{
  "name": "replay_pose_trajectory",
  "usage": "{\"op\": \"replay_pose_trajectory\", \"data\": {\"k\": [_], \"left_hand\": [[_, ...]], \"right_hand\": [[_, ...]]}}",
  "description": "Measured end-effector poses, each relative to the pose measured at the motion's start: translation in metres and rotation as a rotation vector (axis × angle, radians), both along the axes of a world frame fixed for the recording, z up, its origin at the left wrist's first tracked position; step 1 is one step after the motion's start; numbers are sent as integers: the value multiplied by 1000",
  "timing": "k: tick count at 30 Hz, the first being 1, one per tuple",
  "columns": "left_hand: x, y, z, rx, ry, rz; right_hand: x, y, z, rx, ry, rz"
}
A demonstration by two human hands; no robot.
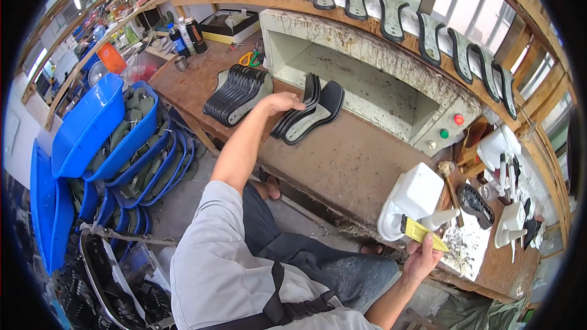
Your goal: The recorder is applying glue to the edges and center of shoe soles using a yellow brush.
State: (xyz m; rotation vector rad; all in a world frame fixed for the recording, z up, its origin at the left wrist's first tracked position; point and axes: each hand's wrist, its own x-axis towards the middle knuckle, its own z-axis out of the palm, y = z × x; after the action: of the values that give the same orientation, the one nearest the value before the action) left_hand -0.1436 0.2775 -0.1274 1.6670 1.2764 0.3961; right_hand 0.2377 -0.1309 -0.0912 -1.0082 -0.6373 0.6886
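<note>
My left hand [285, 102] is closed on the edge of a few dark shoe soles [310, 90] standing in a small group on the workbench. Against that group leans another sole [306, 123] with a grey-green face and black rim. To the left, a tight row of similar soles [238, 93] rests on the bench. At the lower right, my right hand [422, 259] grips a yellow-handled brush [423, 234], its dark bristles pointing left. The brush is beside a white plastic container [411, 198].
A pale box-shaped machine [342, 61] with an open slot and coloured buttons stands behind the bench [342, 159]. Several soles [391, 18] lie along the shelf above. Blue bins [92, 128] with green parts are stacked at left. Bottles [177, 39] stand at the back left.
</note>
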Motion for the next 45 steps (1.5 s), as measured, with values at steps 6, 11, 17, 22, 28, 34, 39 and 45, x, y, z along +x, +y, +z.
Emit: {"op": "replay_pose_trajectory", "data": {"k": [6, 11, 17, 22, 28, 34, 39, 45], "left_hand": [[0, -10, 1, 207, 76, 51], [40, -85, 75, 543, 200, 306], [116, -197, 70, 496, -726, 432], [154, -275, -22, 432, -511, 217], [156, -302, -24, 508, -106, 9], [165, -311, -25, 782, -186, 58], [172, -324, -57, 1030, -250, 87], [197, -333, -26, 1084, -872, 55]], "right_hand": [[12, -25, -16, -24, 53, -58], [18, -8, -20, -283, -171, -116], [24, -3, -20, -406, -263, -118], [17, 1, -35, -376, -737, -117], [10, 2, -38, -374, -840, -116], [6, 2, -34, -465, -726, -74], [8, 1, -31, -453, -206, -97], [-15, -15, 24, -290, -168, -59]]}}
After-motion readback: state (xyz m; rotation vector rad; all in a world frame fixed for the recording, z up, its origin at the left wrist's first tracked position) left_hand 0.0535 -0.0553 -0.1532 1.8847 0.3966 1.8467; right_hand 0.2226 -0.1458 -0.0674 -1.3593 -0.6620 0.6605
